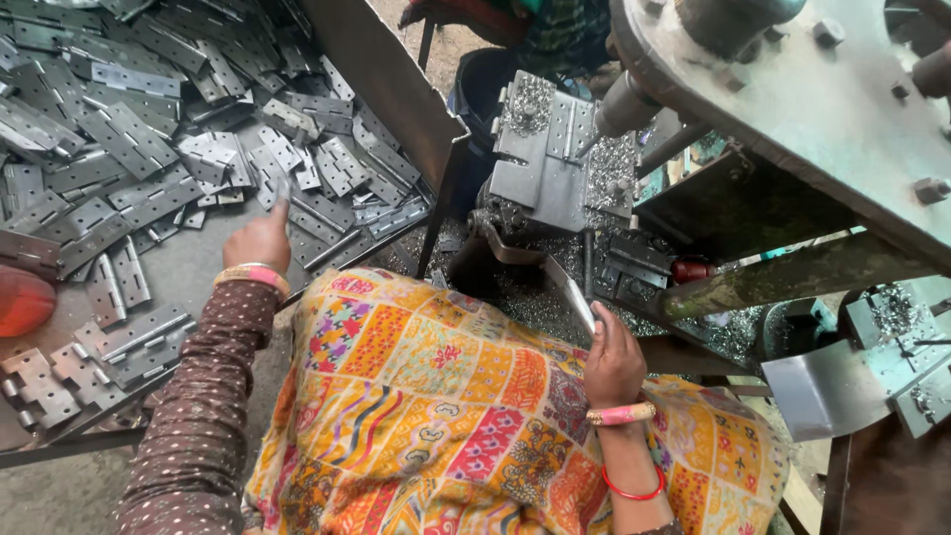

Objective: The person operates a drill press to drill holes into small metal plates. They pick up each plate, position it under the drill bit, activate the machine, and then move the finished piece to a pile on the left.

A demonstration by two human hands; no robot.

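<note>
Nearest the camera: lap covered in a bright patchwork cloth of yellow, orange and pink squares (446, 416), filling the lower middle of the view. Right hand (612, 365) rests at the cloth's upper right edge, pink bangle and thin red bangle on the wrist; fingers curled round a flat grey metal strip (575, 297) that sticks up and left out of the fist toward the machine. Left hand (260, 241), brown dotted sleeve and pink bangle, is stretched out over a grey metal tray table (188, 272); fingers bunched narrow, tips pinching or touching one small grey hinge plate (282, 188) at the edge of the heap, can't tell if it's actually lifted. Beside that wrist, loose grey perforated hinge plates (119, 337) lie on the tray's near left corner. An orange-red rounded object (22, 302) sits at the far left edge, partly cut off. Further out, a big heap of grey steel hinge plates (149, 109) fills the whole upper left, bounded on the right by a slanted brown sheet wall (386, 79). Right of that wall, a grey steel press fixture block (555, 159) with hole patterns, covered in shiny metal swarf; more swarf on the dark bed below it. A heavy grey-green machine frame (792, 89) with bolts overhangs the upper right. Another person's dark clothing (535, 30) shows at the top centre, behind the fixture.
</note>
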